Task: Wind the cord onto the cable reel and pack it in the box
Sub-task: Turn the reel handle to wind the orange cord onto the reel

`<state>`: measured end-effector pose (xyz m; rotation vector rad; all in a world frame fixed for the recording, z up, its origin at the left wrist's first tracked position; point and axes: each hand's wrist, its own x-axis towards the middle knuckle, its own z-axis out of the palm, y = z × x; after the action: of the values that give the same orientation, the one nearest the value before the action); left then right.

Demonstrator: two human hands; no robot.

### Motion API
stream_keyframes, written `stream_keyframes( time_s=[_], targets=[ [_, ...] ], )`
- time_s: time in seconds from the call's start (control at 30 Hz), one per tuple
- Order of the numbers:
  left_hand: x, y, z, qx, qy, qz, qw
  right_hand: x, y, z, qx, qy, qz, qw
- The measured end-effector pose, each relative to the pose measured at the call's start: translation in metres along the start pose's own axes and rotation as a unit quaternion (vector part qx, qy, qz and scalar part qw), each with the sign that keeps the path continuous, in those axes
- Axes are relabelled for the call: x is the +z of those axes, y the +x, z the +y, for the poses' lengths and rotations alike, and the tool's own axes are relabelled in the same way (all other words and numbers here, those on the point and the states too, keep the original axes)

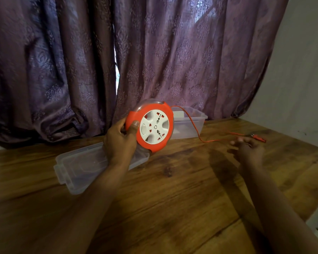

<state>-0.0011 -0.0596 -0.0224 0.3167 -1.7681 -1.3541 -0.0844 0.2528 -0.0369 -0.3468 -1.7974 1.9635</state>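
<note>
Lid [84, 167]: clear, flat, rectangular plastic with clip tabs on its left end; I see it lying on the table, off the box.
Left hand [120, 142]: I hold the reel upright above the lid, thumb curled onto the orange rim, fingers wrapped behind it.
Cable reel [151, 126]: round, glossy orange shell, a white socket face with spoke-like ribs, and a clear housing behind.
Winding progress: I judge it unfinished; how much cord sits inside the housing I cannot tell.
Box [195, 121]: clear rectangular tub behind the reel, open, nothing packed in it that I can see.
Cord [195, 128]: thin orange wire leaving the reel's top, draping across the box front and trailing over the table.
Right hand [248, 148]: blurred, fingers loosely spread, holding nothing, near the cord's far end.
Plug [259, 138]: small orange piece lying on the table, apart from the reel.
Table [173, 208]: dark, grained wood, smooth.
Remaining: wind the cord in, pack the reel, presumably fit the lid.
</note>
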Motion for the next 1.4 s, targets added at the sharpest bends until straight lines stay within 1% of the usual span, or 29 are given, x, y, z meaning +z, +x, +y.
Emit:
stream_keyframes(
  time_s=[0.07,0.17,0.27,0.4,0.5,0.7,0.8,0.93,1.07,1.13,1.27,1.33,1.4],
  targets=[
    [-0.001,0.0,0.0,0.0,0.0,-0.004,1.0,-0.006,0.004,-0.009,0.073,0.139,-0.003,0.988],
    [-0.001,-0.002,0.0,0.001,-0.001,-0.009,1.0,-0.014,0.017,-0.016,0.13,0.241,0.0,0.962],
    [-0.002,-0.003,0.0,0.006,-0.001,-0.009,1.0,-0.017,0.021,-0.027,0.157,0.312,-0.003,0.937],
    [-0.003,-0.002,-0.001,0.004,-0.007,0.001,1.0,-0.021,0.028,-0.031,0.182,0.341,0.012,0.922],
    [-0.003,0.0,-0.003,0.0,-0.002,0.004,1.0,-0.02,0.03,-0.029,0.197,0.316,0.006,0.928],
    [-0.003,0.0,0.0,-0.003,-0.001,0.002,1.0,-0.007,0.025,-0.015,0.242,0.212,0.002,0.947],
    [-0.001,0.0,-0.001,0.001,-0.007,-0.002,1.0,-0.004,0.028,-0.003,0.27,0.171,0.001,0.948],
    [0.0,-0.002,0.0,0.001,-0.012,-0.006,1.0,0.0,0.029,0.004,0.258,0.132,0.02,0.957],
    [0.0,-0.003,0.002,0.006,-0.014,-0.007,1.0,0.0,0.035,0.016,0.259,0.073,0.005,0.963],
    [0.001,-0.004,0.002,0.006,-0.017,-0.007,1.0,0.002,0.034,0.018,0.249,0.046,-0.002,0.967],
    [0.002,-0.004,0.002,0.007,-0.02,-0.007,1.0,0.006,0.032,0.022,0.212,0.004,0.033,0.977],
    [0.003,-0.004,0.002,0.006,-0.02,-0.009,1.0,0.007,0.03,0.024,0.173,-0.009,0.043,0.984],
    [0.003,-0.005,0.002,0.001,-0.02,-0.012,1.0,0.009,0.025,0.023,0.114,-0.04,0.058,0.991]
  ],
)
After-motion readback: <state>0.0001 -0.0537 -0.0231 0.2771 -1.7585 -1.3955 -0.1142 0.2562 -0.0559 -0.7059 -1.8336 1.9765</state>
